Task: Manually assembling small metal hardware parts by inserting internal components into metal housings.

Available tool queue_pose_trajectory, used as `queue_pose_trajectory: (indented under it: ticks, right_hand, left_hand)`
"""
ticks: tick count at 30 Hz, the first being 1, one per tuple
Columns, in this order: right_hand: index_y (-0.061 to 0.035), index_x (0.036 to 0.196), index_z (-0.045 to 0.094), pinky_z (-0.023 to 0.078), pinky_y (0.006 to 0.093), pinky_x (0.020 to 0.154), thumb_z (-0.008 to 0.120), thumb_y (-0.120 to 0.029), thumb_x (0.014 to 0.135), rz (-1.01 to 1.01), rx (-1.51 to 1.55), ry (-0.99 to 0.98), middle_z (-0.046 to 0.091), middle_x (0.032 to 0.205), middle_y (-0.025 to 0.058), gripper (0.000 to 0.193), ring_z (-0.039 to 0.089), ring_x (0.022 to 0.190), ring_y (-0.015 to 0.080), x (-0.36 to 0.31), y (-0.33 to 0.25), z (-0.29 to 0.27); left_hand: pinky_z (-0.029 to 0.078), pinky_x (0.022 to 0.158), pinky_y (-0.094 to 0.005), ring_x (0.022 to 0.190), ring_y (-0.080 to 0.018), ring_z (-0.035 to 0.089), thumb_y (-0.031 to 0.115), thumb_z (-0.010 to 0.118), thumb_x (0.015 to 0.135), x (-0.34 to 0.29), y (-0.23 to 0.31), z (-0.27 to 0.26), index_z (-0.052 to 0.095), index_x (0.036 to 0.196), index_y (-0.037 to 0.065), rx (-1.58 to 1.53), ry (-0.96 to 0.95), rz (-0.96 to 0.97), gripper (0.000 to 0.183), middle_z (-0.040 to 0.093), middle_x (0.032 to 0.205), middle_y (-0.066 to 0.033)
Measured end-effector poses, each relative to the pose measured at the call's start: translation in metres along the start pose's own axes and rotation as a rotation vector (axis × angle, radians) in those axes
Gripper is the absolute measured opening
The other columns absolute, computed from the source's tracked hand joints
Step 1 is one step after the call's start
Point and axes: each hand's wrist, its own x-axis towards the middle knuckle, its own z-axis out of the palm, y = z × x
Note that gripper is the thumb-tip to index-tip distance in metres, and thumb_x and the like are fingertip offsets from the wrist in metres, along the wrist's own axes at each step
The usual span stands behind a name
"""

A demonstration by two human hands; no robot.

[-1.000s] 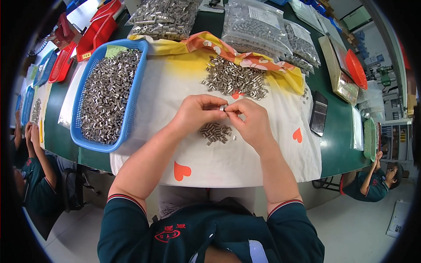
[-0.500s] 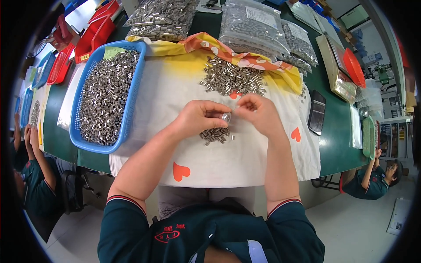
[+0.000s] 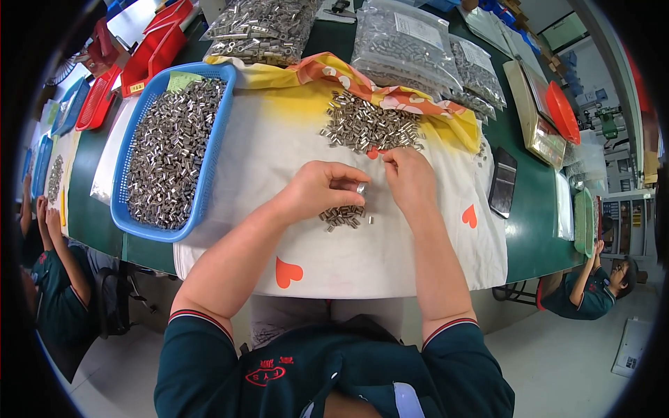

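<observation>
Silver metal part (image 3: 361,189): we're pinching it between thumb and fingers of our left hand (image 3: 317,187), beside the small pile (image 3: 341,218) on the white cloth (image 3: 355,268). We're curling the fingers of our right hand (image 3: 413,180) near the larger pile (image 3: 369,124); can't tell if it's gripping anything. Blue basket (image 3: 221,129) is standing left.

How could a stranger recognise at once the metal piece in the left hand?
On the green table lies a white cloth; over its middle, find the left hand. The shiny metal piece sits between its fingers. Unlike the small pile just below in the picture, it is held.
</observation>
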Motion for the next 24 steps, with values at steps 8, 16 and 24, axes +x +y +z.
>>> queue_pose_trajectory:
  ticks: [8,16,24]
  right_hand:
    - [-0.0013,0.080,0.060,0.043,0.0224,0.062,0.057,-0.003,0.072,0.039,0.907,-0.287,0.058,0.075,0.0016,0.009,0.051,0.066,0.0085,-0.007,-0.024,-0.023]
    - [-0.0009,0.078,0.059,0.043,0.0230,0.064,0.059,-0.001,0.071,0.091,0.742,-0.338,0.057,0.077,0.0016,0.008,0.052,0.069,0.0095,-0.009,-0.035,-0.030]
    - [-0.0010,0.077,0.060,0.044,0.0242,0.060,0.061,-0.003,0.069,0.039,0.601,-0.279,0.058,0.074,0.0047,0.008,0.054,0.065,0.0121,-0.011,-0.037,-0.029]
  left_hand:
    - [0.048,0.070,-0.0205,0.077,-0.0076,0.057,-0.001,0.064,0.075,0.004,-0.004,-0.004,0.055,0.106,-0.003,-0.389,0.071,-0.002,0.033,0.061,0.086,-0.0036]
    - [0.047,0.068,-0.0196,0.074,-0.0059,0.055,0.001,0.065,0.074,0.004,-0.007,-0.004,0.058,0.104,-0.002,-0.359,0.084,-0.018,0.031,0.060,0.082,-0.0014]
    - [0.046,0.064,-0.0184,0.069,-0.0046,0.053,0.002,0.067,0.073,0.004,-0.004,-0.003,0.060,0.101,-0.002,-0.216,0.112,-0.053,0.030,0.059,0.078,0.0002]
